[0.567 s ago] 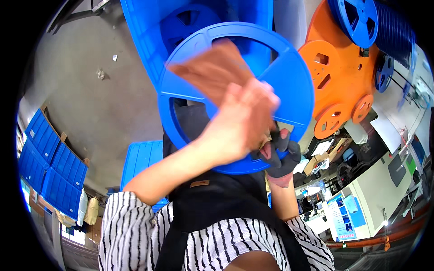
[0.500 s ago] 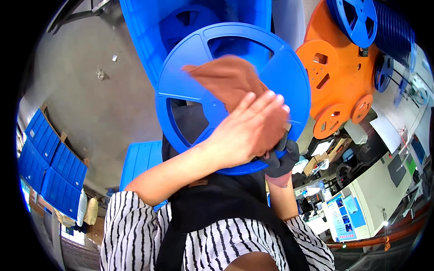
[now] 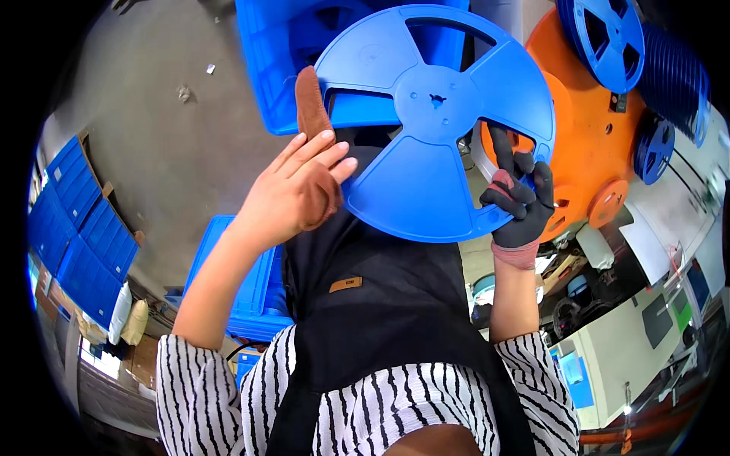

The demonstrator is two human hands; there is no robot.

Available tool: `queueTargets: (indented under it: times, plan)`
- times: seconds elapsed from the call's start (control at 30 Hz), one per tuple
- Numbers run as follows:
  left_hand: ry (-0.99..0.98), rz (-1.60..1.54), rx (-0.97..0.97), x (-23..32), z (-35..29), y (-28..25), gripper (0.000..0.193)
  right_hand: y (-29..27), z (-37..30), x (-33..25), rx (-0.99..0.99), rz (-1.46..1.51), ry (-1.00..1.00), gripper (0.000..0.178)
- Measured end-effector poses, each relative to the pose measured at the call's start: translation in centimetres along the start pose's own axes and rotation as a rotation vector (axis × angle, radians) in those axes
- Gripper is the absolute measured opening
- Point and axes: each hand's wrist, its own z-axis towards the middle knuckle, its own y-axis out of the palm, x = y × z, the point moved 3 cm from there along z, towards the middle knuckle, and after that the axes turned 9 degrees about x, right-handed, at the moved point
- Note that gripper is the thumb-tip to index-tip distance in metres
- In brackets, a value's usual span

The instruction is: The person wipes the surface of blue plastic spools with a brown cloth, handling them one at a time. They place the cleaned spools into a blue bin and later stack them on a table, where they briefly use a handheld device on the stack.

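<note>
A large blue plastic reel [image 3: 422, 186] with wide cut-out windows is held up in front of my apron. My right hand [image 3: 525, 199], in a dark grey glove with a pink cuff, grips the rim at its lower right, fingers curled through a window. Bare and closed on a brown cloth [image 3: 310, 100], my left hand [image 3: 283, 199] is beside the reel's left edge. One end of the cloth rises against the rim; another part bunches under the palm. Whether the left fingers also touch the reel, I cannot tell.
Beyond the reel stands a blue bin [image 3: 266, 68] with another reel inside. On the right, an orange machine or stand [image 3: 585, 144] carries blue reels [image 3: 604, 42]. A blue crate [image 3: 255, 281] sits by my left side, and stacked blue boxes [image 3: 84, 228] are farther left.
My left hand and the cloth have moved from across the reel's face to its left edge. The reel has shifted up and right, and its centre hole now shows.
</note>
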Motion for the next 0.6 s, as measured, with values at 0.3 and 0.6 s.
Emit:
queueTargets:
  times: [0.3, 0.6]
  plan:
    - [-0.768, -1.353, 0.692, -5.1, -3.5, 4.1, 0.044, 4.8, 4.7, 2.7, -0.160, -0.231, -0.019, 0.073]
    - [-1.073, -1.915, 0.609, -11.7, -8.3, 4.3, 0.025, -1.5, 5.5, 3.7, 0.207, -0.466, -0.246, 0.057]
